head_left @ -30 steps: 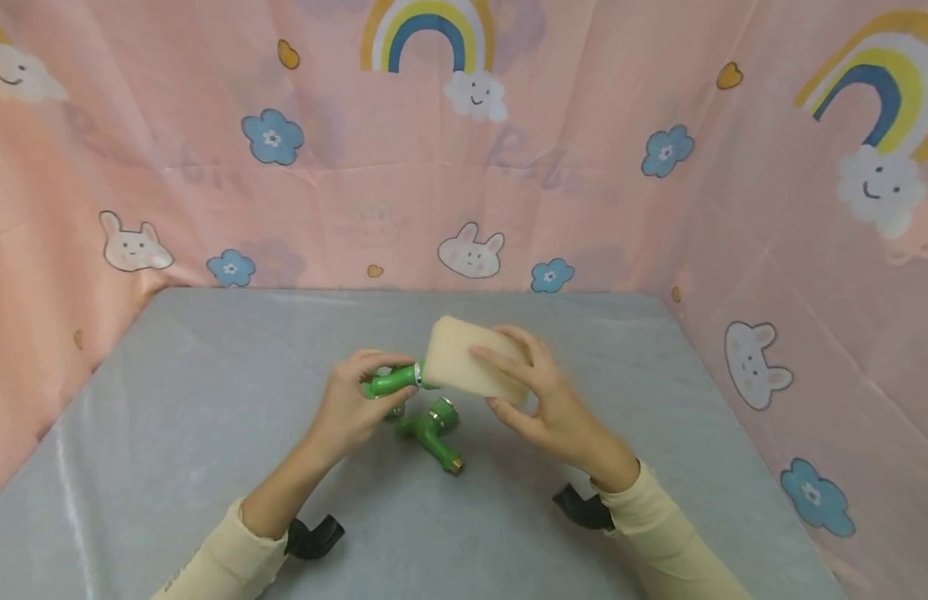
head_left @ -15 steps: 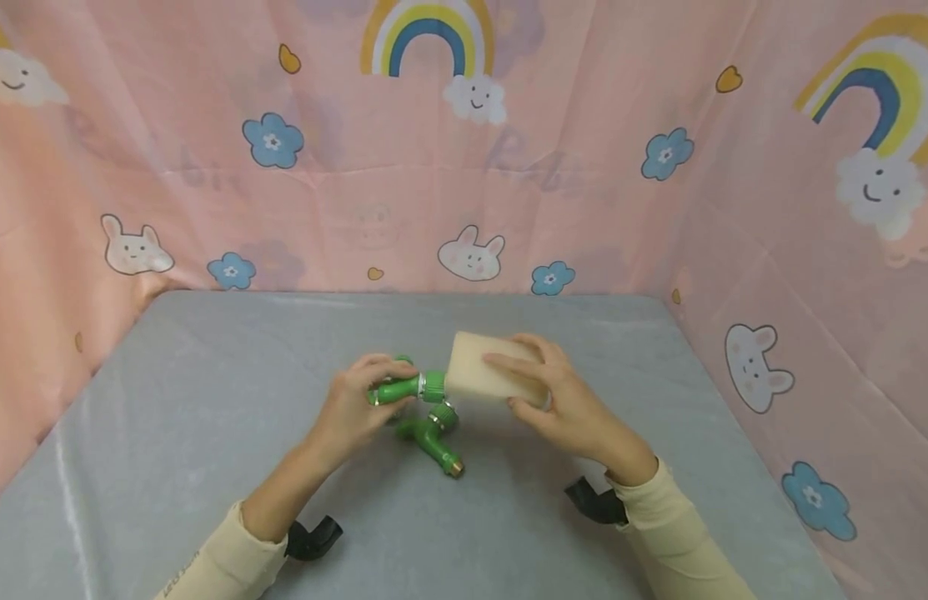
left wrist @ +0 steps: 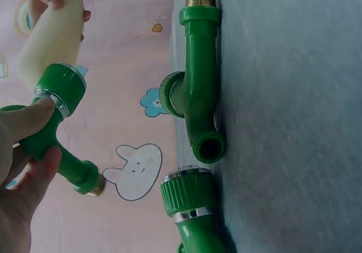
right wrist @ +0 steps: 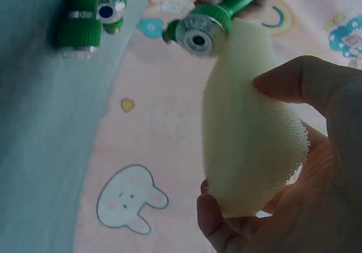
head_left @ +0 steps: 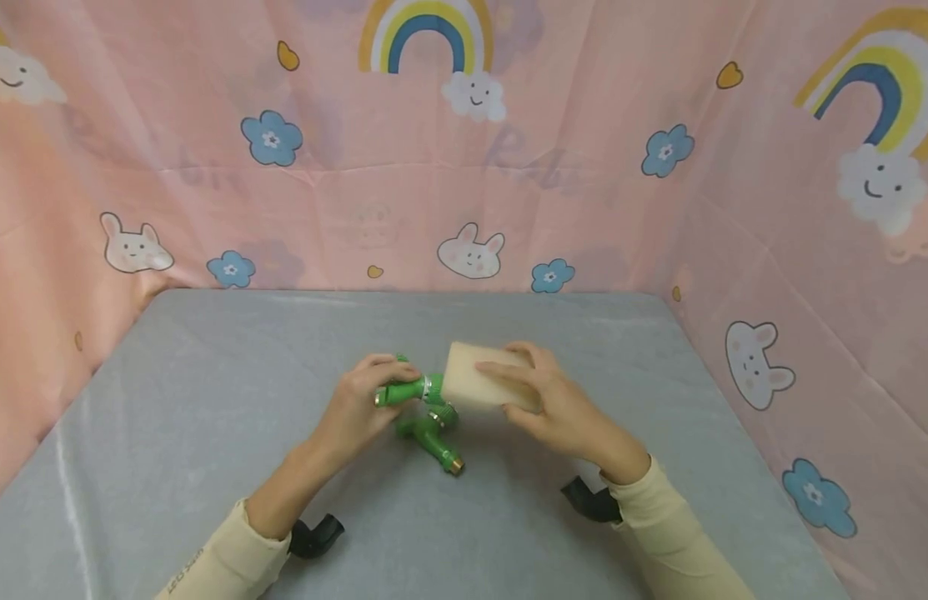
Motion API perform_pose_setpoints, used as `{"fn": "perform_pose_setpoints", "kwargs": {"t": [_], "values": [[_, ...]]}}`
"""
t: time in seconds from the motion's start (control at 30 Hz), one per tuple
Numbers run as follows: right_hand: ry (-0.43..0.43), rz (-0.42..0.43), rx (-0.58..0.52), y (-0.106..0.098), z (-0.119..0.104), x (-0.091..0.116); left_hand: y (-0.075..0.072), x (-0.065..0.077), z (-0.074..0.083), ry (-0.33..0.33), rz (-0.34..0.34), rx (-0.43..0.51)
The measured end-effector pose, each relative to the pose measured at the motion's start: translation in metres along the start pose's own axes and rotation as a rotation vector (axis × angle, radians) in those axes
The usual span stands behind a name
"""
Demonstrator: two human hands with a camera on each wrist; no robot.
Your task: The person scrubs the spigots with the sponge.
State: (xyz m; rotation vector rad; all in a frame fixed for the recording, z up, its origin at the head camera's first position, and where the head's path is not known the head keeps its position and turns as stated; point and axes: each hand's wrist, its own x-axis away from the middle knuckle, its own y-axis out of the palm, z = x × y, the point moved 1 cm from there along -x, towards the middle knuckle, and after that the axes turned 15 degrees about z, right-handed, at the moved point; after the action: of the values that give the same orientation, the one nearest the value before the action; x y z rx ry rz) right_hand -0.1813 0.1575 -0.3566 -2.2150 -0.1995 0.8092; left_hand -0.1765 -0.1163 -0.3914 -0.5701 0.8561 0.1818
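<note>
My left hand (head_left: 356,407) holds a green plastic tap (head_left: 400,392) above the table, thumb and fingers pinching its body, as the left wrist view shows. Its ribbed knob with a silvery ring faces the sponge. A pale cream sponge (head_left: 469,377) is gripped in my right hand (head_left: 564,410), its near end right at the tap's knob. Below them a second green tap (head_left: 432,435) lies on the table, brass thread pointing forward. In the left wrist view two taps lie on the cloth, one upper tap (left wrist: 201,66) and one lower tap (left wrist: 191,199) cut off by the frame.
Grey cloth covers the table (head_left: 231,358). Pink printed curtain (head_left: 569,100) stands behind it and along both sides. Black curved wrist mounts (head_left: 313,536) stick out beside each sleeve, low over the table.
The sponge has dropped slightly and levelled, first shifting right, then back left against the tap's knob. The left hand has turned the tap a little, its knob end now more visible.
</note>
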Motion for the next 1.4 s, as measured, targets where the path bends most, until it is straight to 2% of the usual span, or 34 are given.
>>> {"fn": "perform_pose_setpoints", "kwargs": {"t": [0.1, 0.17, 0.23, 0.33, 0.4, 0.5, 0.63, 0.8, 0.9, 1.03, 1.17, 1.3, 1.4], "values": [[-0.002, 0.054, 0.020, -0.004, 0.002, -0.001, -0.001, 0.000, -0.001, -0.087, -0.012, -0.014], [-0.032, 0.097, 0.015, -0.005, 0.000, -0.002, -0.002, 0.000, -0.002, -0.127, -0.022, -0.029], [-0.092, 0.117, 0.008, -0.002, -0.003, -0.002, -0.002, 0.000, -0.002, -0.141, -0.033, -0.042], [-0.182, 0.100, 0.012, 0.005, -0.008, -0.001, -0.002, -0.001, -0.001, -0.146, -0.051, -0.033], [-0.211, 0.083, 0.021, 0.008, -0.009, -0.001, -0.003, -0.003, 0.001, -0.167, -0.065, -0.010], [-0.190, 0.084, 0.048, 0.006, -0.006, -0.001, -0.004, -0.005, 0.002, -0.228, -0.088, 0.020], [-0.111, 0.091, 0.054, -0.003, 0.001, -0.002, -0.005, -0.007, -0.001, -0.347, -0.120, 0.077], [-0.052, 0.135, -0.013, -0.011, 0.004, -0.004, -0.006, -0.008, -0.009, -0.495, -0.113, 0.297], [-0.083, 0.156, -0.092, -0.007, 0.000, -0.005, -0.006, -0.007, -0.013, -0.578, -0.113, 0.422], [-0.133, 0.123, -0.170, 0.006, -0.008, -0.004, -0.004, -0.003, -0.015, -0.702, -0.133, 0.581], [-0.129, 0.101, -0.197, 0.012, -0.010, -0.002, -0.002, -0.001, -0.016, -0.786, -0.125, 0.782], [-0.121, 0.103, -0.208, 0.013, -0.009, -0.002, -0.003, -0.002, -0.018, -0.862, -0.105, 0.880], [-0.108, 0.111, -0.205, 0.012, -0.007, -0.002, -0.004, -0.003, -0.019, -0.907, -0.093, 0.914]]}}
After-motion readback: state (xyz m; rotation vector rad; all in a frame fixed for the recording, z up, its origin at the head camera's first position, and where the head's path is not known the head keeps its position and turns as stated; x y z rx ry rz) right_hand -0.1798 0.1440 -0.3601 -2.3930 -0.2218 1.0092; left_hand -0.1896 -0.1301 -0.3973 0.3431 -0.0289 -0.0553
